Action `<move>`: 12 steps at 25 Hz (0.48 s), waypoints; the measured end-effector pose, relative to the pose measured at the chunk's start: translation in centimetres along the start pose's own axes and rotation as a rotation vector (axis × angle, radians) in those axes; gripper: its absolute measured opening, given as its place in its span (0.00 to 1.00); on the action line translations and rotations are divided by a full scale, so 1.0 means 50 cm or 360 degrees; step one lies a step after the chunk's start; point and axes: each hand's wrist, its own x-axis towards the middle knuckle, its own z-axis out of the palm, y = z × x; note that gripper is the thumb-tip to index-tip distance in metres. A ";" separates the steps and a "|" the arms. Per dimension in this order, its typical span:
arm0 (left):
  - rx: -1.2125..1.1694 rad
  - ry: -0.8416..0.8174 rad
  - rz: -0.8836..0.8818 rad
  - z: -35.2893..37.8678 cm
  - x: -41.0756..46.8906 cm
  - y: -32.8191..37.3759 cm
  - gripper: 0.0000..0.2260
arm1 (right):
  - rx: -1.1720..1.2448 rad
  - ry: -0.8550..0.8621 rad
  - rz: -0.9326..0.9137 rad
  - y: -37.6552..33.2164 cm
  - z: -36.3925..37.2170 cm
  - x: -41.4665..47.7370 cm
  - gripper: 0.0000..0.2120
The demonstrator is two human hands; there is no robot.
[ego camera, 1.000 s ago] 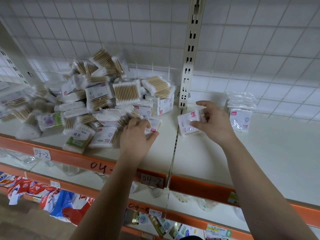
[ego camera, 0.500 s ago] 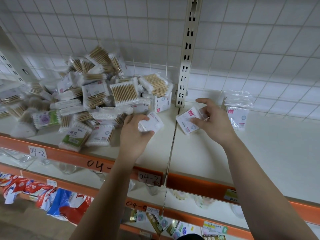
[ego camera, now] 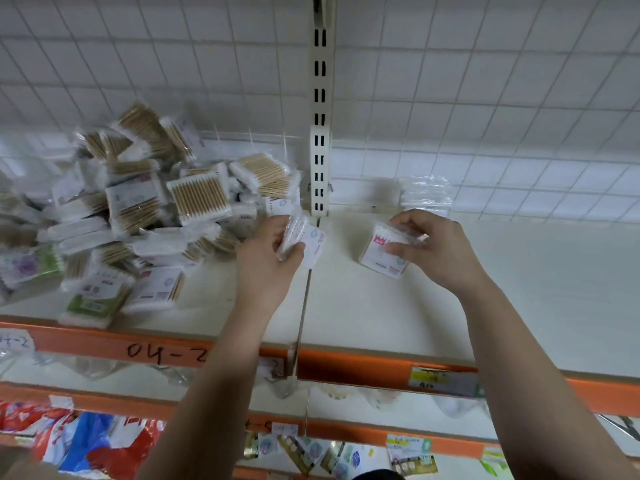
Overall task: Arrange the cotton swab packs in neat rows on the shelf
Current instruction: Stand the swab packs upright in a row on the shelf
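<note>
White shelf [ego camera: 485,299] stretches wide with its orange front edge, and on its left half sits a big loose heap of cotton swab packs [ego camera: 138,220], tumbled every which way. Left hand [ego camera: 266,265] is up at the heap's right edge, fingers curled round one pack [ego camera: 306,239], lifted and tilted. Right hand [ego camera: 440,251] pinches a second pack [ego camera: 381,256] on the right half, its lower edge on or just above the board. Behind it, a clear bundle [ego camera: 427,195], possibly more packs; too blurred to call.
</note>
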 end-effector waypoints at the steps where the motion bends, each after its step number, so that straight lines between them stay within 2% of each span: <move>1: 0.0009 -0.0020 0.0053 0.010 0.003 0.002 0.16 | -0.0014 0.0015 0.0013 0.007 -0.014 -0.006 0.11; 4: 0.0075 -0.0123 0.0164 0.046 0.011 0.011 0.13 | -0.0070 0.0100 0.0045 0.035 -0.047 -0.021 0.10; 8: 0.0187 -0.0201 0.0257 0.084 0.012 0.017 0.14 | -0.0130 0.0299 0.0075 0.067 -0.073 -0.032 0.09; 12: 0.0299 -0.0198 0.0311 0.087 0.022 0.007 0.13 | -0.0220 0.0200 0.0039 0.077 -0.080 -0.030 0.11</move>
